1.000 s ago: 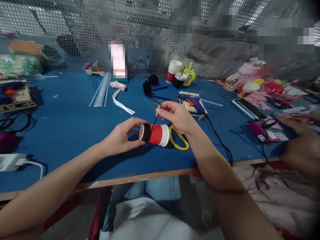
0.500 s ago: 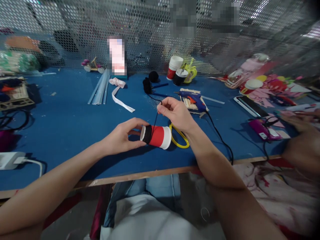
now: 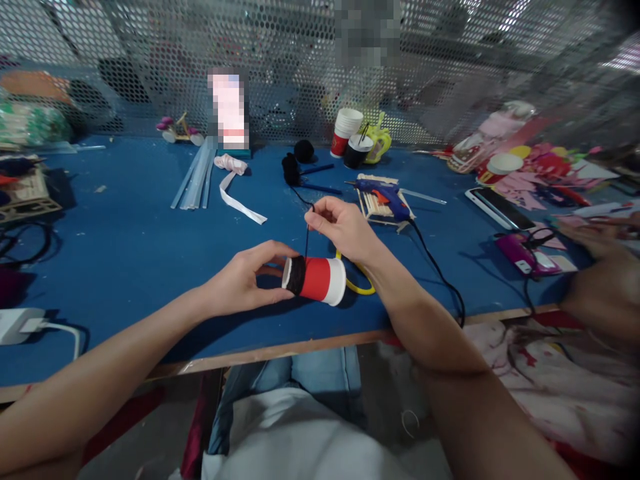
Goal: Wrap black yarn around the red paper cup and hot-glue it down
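My left hand (image 3: pixel 253 277) grips a red and white paper cup (image 3: pixel 320 280) by its base end; the cup lies on its side just over the blue table. Black yarn (image 3: pixel 297 275) is wound in a band round that end. From the band a strand rises to my right hand (image 3: pixel 340 223), whose thumb and fingers pinch it. The strand runs on to a small black yarn bundle (image 3: pixel 291 170), beside a black yarn ball (image 3: pixel 303 151). Partly behind the cup and my right wrist lie yellow-handled scissors (image 3: pixel 361 288), their blades hidden.
A blue glue gun (image 3: pixel 385 193) rests on a stick rack, its cord trailing to the front edge. Stacked paper cups (image 3: pixel 349 123) and a black-wrapped cup (image 3: pixel 358 152) stand behind. Glue sticks (image 3: pixel 195 177) and white ribbon (image 3: pixel 243 205) lie left. A co-worker's arm (image 3: pixel 607 280) is at right.
My right hand has shifted slightly left, drawing the strand from a slant across the red part to nearly upright over the black band. The left hand keeps its hold on the cup.
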Available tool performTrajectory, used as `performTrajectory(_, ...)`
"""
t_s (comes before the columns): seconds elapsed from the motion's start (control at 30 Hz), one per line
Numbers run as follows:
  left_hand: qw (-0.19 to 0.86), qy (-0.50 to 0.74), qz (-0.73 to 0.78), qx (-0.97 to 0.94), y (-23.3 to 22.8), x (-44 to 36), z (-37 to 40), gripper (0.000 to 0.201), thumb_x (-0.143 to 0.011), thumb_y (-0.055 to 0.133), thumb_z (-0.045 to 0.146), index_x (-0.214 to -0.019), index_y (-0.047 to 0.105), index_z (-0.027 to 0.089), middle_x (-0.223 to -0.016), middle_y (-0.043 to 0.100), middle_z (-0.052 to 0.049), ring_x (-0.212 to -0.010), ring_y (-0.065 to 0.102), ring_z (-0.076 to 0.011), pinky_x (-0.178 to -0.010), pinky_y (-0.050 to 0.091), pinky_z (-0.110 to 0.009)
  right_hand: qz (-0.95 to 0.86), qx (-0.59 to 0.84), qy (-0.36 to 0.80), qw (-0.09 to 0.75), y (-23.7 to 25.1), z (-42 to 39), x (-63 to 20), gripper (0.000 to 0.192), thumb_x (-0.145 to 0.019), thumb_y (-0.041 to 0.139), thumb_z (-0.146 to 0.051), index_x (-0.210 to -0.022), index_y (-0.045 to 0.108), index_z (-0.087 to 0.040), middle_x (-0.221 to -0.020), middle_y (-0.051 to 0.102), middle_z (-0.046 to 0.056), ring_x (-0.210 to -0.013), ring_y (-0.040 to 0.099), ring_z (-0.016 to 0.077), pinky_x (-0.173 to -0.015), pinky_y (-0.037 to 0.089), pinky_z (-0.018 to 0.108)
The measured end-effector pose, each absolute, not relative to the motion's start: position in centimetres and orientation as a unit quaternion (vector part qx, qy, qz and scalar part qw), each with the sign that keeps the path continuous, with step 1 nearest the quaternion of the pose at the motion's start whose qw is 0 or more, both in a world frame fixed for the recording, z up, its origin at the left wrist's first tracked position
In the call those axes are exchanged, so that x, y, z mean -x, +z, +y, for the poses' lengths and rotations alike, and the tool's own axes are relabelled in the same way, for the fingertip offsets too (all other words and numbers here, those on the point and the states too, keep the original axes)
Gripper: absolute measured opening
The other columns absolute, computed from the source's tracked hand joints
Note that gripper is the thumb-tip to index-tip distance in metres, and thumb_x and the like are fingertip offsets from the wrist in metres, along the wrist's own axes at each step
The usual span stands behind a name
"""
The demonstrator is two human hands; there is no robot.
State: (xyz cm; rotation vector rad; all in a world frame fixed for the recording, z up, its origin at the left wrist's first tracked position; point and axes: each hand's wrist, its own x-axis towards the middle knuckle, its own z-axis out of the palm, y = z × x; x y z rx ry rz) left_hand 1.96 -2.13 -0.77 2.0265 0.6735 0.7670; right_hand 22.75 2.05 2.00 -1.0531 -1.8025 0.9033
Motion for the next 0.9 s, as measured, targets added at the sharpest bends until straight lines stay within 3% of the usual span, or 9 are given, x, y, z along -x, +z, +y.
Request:
performTrajectory(0.27, 0.337, 0.324, 0.227, -0.854, -0.43, -1.88, -2.22, 0.046, -0.075, 0.065, 0.02, -0.117, 0.048, 0.015, -0.118, 0.052, -0.012, -0.11, 0.053, -0.02, -0.088, 0.052, -0.029, -0.742, 0.438, 0.388, 0.327, 1.87, 1.97, -22.76, 0.02, -0.077, 0.058, -0.034, -0.072, 0.051, -0.016, -0.065, 0.057, 0.0, -0.059, 0.049, 0.0097, -0.058, 0.039, 0.025)
performTrajectory(0.5, 0.205, 0.324, 0.2, -0.902, -0.17, -1.81, -2.16, 0.041, -0.079, 0.062, 0.019, -0.117, 0.047, 0.015, -0.119, 0.055, -0.013, -0.113, 0.052, -0.02, -0.096, 0.046, -0.035, -0.752, 0.435, 0.426, 0.25, 1.96, 1.95, -22.83, 0.028, -0.079, 0.053, -0.043, -0.075, 0.05, -0.016, -0.068, 0.058, 0.002, -0.063, 0.051, 0.0115, -0.061, 0.04, 0.026)
performTrajectory(0.7, 0.145, 0.305, 0.196, -0.921, -0.52, -1.83, -2.2, 0.037, -0.082, 0.055, 0.012, -0.118, 0.046, 0.017, -0.125, 0.048, -0.014, -0.116, 0.049, -0.0194, -0.096, 0.047, -0.034, -0.818, 0.413, 0.367, 0.158, 2.04, 1.9, -23.13, 0.03, -0.085, 0.043, -0.046, -0.077, 0.046, -0.017, -0.069, 0.046, -0.001, -0.062, 0.04, 0.0103, -0.057, 0.033, 0.024)
performTrajectory(0.9, 0.126, 0.296, 0.203, -0.925, -0.62, -1.78, -2.12, 0.035, -0.083, 0.053, 0.012, -0.117, 0.047, 0.016, -0.125, 0.047, -0.015, -0.117, 0.049, -0.0199, -0.095, 0.047, -0.032, -0.819, 0.422, 0.368, 0.125, 1.96, 1.79, -23.07, 0.027, -0.088, 0.037, -0.042, -0.082, 0.044, -0.017, -0.071, 0.046, -0.001, -0.063, 0.041, 0.0106, -0.058, 0.032, 0.025)
